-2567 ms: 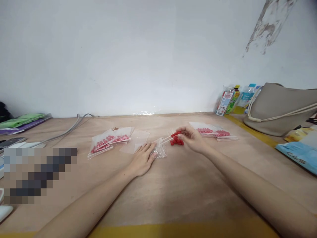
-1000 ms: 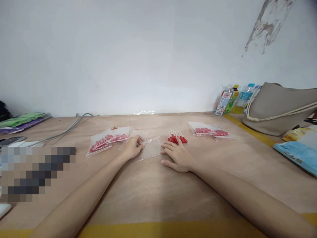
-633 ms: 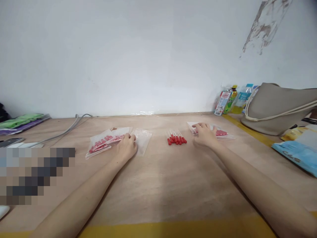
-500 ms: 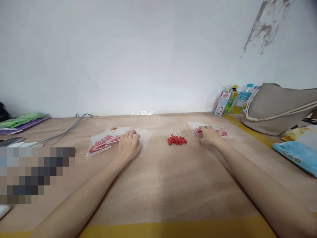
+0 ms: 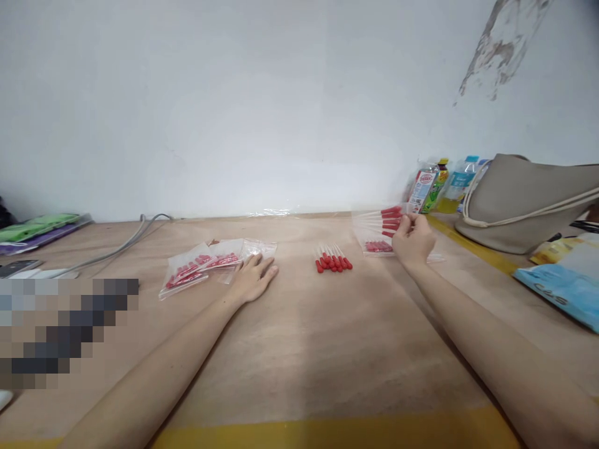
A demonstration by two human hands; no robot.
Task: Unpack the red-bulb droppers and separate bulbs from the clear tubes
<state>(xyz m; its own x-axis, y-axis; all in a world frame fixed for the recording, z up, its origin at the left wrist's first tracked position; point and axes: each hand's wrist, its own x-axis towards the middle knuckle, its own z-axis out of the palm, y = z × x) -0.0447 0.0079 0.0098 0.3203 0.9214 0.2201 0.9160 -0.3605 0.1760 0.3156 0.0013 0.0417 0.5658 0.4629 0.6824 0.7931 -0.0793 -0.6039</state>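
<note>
My right hand (image 5: 413, 240) pinches the edge of a clear plastic bag (image 5: 367, 213), lifted and tilted. Inside that bag several white sticks with red ends lie side by side. Beneath it on the table rests another clear bag (image 5: 378, 247) with red-ended sticks, partly hidden by my hand. My left hand (image 5: 255, 279) lies flat, fingers spread, at the edge of overlapping clear bags (image 5: 189, 269) that also contain red-ended sticks. Between my hands sits a loose pile of red-ended white sticks (image 5: 333, 262).
At the right rear stand a carton (image 5: 421, 190) and bottles (image 5: 456, 187) against the wall. A grey bag (image 5: 528, 202) and a blue packet (image 5: 556, 296) lie at the right. A grey cable (image 5: 126, 240) and green packet (image 5: 42, 227) are on the left.
My right hand has raised a bag of sticks off the table. My left hand has slid slightly toward me and spread its fingers beside the left bags.
</note>
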